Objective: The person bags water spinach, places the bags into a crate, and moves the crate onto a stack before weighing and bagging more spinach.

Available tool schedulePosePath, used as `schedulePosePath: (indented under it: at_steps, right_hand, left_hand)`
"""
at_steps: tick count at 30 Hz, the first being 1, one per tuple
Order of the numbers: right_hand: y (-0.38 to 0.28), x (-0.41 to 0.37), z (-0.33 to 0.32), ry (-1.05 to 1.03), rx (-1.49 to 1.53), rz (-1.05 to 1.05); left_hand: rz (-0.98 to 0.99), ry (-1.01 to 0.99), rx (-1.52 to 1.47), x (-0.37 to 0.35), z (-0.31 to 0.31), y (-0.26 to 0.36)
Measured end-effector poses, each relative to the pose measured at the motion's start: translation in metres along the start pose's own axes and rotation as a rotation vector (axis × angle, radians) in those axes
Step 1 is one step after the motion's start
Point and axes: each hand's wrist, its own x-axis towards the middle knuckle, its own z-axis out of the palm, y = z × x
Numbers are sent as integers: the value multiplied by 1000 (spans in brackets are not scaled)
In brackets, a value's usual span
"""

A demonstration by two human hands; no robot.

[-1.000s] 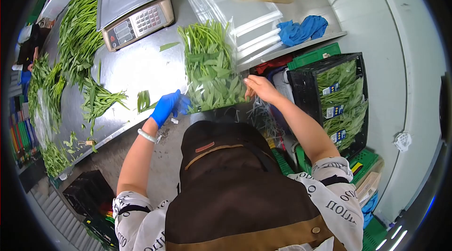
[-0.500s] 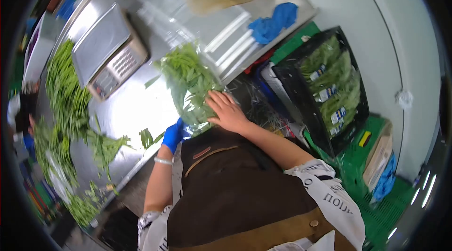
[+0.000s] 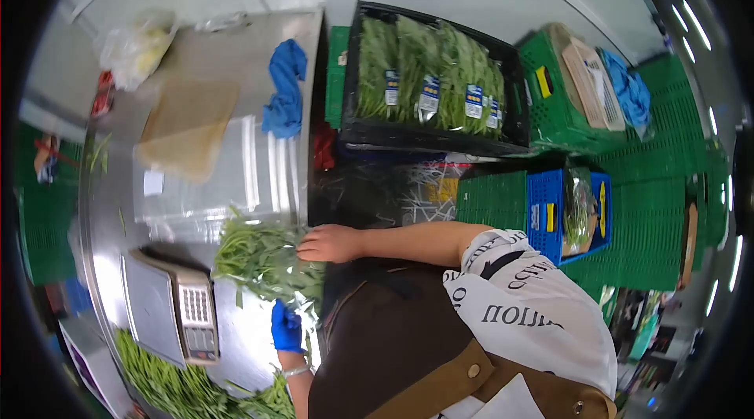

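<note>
a clear bag of leafy greens (image 3: 271,260) lies at the edge of a metal table (image 3: 242,344), close against the worker's brown apron (image 3: 393,325), as seen in the head view. the right hand (image 3: 331,244), bare and open, rests on the bag with its fingers laid over the leaves. the left hand (image 3: 287,327), in a blue glove, meets the bag on the side toward the scale (image 3: 194,305) – whether its fingers pinch the film cannot be told.

good handling here would likely mean light, flat pressure from the right palm, enough to settle the leaves without bruising them, while the left steadies the film and keeps stems from poking through. because the bag sits so near the edge, both hands would do best to support it evenly – a one-sided push could tip it toward the apron. loose greens (image 3: 173,384) lie beyond the scale.
</note>
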Motion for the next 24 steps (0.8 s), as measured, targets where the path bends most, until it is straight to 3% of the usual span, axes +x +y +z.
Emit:
schedulePosePath:
  at_steps: [1,3,6,8,9,10,12,13,14,15,17,19,21,23,24]
  right_hand:
    - [-3,13,-21,17,31,14]
    - [-13,38,-73,54,100,34]
    - [-16,57,-140,36,98,75]
    - [-9,52,-190,133,254,82]
    - [-3,45,-213,187,336,89]
    - [5,38,-231,252,378,69]
    - [24,16,-269,331,446,128]
    - [34,2,-285,417,477,149]
    - [37,-17,-313,412,641,435]
    - [36,-37,-336,398,808,724]
    - [77,-92,-310,915,1479,601]
    - [74,-147,-299,797,1246,772]
    - [68,-182,-262,802,923,841]
    - [71,-223,-269,945,972,1032]
    - [72,-245,-275,1014,997,1129]
  left_hand:
    - [19,-108,-68,1,-7,17]
    - [323,211,68,-44,92,54]
    - [711,22,351,-33,120,98]
    - [899,-146,507,-22,146,107]
    - [962,-89,549,-26,185,100]
    - [921,-347,700,-18,192,95]
    - [904,-453,1080,30,184,69]
    - [839,-394,1064,39,208,59]
    - [775,-335,1044,47,234,49]
    - [602,-373,785,33,298,28]
    - [597,-333,639,47,354,-5]
    - [426,-405,564,66,400,-25]
    - [385,-397,513,53,466,-53]
    - [349,-531,668,73,492,-75]
    - [213,-595,722,72,508,-84]
